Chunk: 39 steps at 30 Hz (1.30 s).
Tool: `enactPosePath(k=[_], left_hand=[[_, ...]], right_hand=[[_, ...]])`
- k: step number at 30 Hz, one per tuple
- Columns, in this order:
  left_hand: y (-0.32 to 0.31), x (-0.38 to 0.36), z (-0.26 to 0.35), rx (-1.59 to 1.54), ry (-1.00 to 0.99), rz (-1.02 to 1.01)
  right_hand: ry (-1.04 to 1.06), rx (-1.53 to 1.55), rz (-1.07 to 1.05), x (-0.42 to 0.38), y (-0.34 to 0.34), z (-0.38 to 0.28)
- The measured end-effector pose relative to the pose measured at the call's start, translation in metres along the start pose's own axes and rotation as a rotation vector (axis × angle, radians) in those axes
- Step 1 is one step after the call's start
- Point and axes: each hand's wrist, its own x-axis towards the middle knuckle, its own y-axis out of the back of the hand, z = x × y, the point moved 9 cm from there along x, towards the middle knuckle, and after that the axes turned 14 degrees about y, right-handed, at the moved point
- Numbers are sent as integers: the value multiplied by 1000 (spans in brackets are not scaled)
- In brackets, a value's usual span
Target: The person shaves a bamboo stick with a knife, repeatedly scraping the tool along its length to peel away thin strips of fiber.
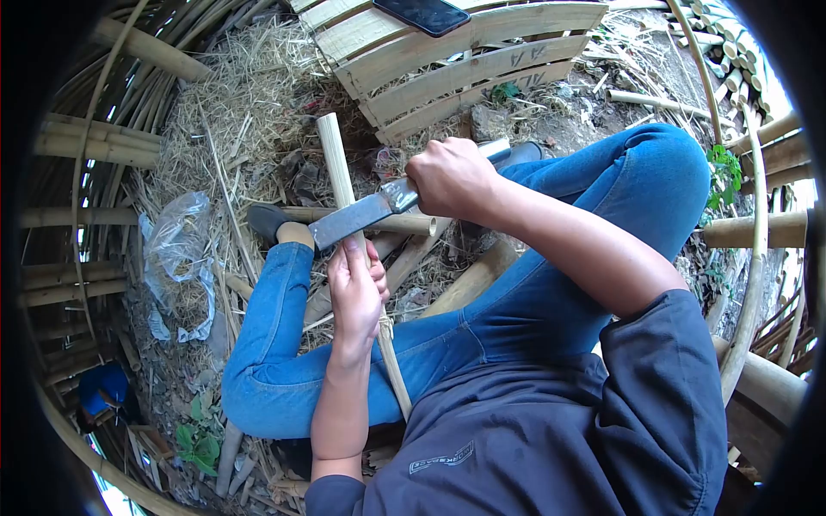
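Wrapped round the handle of a broad metal blade (pixel 351 220) is my right hand (pixel 453 179), its fingers closed. The blade lies across a pale bamboo strip (pixel 336 159), just above my left hand (pixel 355 279). That hand grips the strip, thumb along it, and the strip's lower end runs down past my wrist over my leg. The strip's upper end points away from me. Behind the blade a bamboo pole (pixel 404 222) lies near the ground, close to my shoe.
A wooden slatted crate (pixel 465 43) with a phone (pixel 422 14) on it stands ahead. Clear plastic (pixel 181 249) lies on straw at the left. Cut bamboo (pixel 731 52) is piled at the upper right. Bamboo poles (pixel 95 142) border the left side.
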Motion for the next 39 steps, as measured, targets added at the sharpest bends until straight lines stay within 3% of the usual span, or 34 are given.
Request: enactPosePath(k=[12,15,25,28,33,39], left_hand=[[-2,-3,1,9,-9,-17],[-8,-9,-7,8,21,-63],[-21,-12,-6,-49,43,-181],[-12,-5,0,-113,63,-215],[2,2,11,-247,87,-285],[0,2,8,-382,133,-421]], right_hand=[[23,-9,-5,2,4,0],[-164,9,34,4,17,31],[-255,-13,215,-1,41,63],[-281,166,225,-3,40,59],[-112,267,46,0,19,13],[2,296,-14,-2,10,-17]])
